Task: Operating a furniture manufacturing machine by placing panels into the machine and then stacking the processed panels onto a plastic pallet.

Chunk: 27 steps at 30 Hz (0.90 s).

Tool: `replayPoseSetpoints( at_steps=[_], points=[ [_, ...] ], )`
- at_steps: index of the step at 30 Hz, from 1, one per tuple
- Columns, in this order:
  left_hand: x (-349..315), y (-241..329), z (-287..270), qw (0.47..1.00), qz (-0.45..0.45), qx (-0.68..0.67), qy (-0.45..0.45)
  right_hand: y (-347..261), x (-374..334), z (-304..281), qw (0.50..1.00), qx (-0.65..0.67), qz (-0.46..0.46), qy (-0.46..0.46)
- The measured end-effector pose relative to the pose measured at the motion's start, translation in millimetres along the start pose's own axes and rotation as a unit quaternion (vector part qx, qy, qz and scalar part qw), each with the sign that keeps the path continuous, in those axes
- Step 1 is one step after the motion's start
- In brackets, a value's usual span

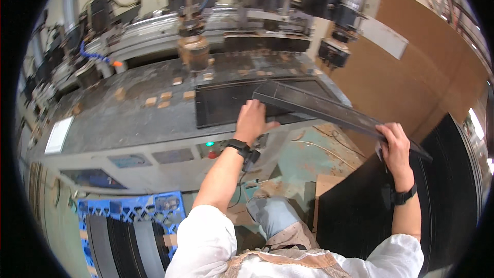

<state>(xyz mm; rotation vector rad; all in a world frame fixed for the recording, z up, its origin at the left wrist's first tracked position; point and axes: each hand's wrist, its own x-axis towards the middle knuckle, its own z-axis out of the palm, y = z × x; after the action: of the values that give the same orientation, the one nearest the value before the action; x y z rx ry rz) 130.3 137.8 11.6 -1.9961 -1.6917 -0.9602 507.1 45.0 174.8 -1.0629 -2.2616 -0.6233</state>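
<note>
A long dark panel with raised edges (314, 100) reaches from over the worktable out past its right side. My right hand (395, 146) is closed on its edge near the right end. By the panel's left end is my left hand (252, 119), thumb spread away from the fingers. Its fingertips are at the panel's corner; I cannot tell whether they bear any weight. Beneath, a second dark flat panel (221, 105) lies on the grey worktable (128, 116), partly covered by the first.
Machine heads on vertical columns (193, 46) stand over the table's back, with small wooden blocks (151, 101) scattered before them. Black sheets (355, 208) stand at my right. A blue pallet (128, 203) bearing dark and grey strips lies at the lower left. Brown board (411, 72) rises behind.
</note>
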Motion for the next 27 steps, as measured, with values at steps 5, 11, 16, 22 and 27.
replayPoseSetpoints(
  at_steps=[5, 11, 16, 22, 27],
  points=[
    [-78, 43, -58, 0.987, 0.114, 0.108, 0.018, 8, 84, 86, 0.986, 0.116, -0.121, 0.001],
    [-239, 55, -193, 0.967, 0.052, 0.183, -0.171, 2, 102, 207, 0.972, 0.167, -0.163, -0.032],
    [-336, 35, -256, 0.929, -0.107, 0.209, -0.285, -2, 117, 274, 0.938, 0.247, -0.217, -0.110],
    [-510, 4, -281, 0.849, -0.393, 0.284, -0.208, -19, 141, 311, 0.952, 0.221, -0.177, -0.118],
    [-641, 45, -314, 0.731, -0.571, 0.346, -0.142, -60, 150, 313, 0.952, 0.194, -0.187, -0.144]
  ],
)
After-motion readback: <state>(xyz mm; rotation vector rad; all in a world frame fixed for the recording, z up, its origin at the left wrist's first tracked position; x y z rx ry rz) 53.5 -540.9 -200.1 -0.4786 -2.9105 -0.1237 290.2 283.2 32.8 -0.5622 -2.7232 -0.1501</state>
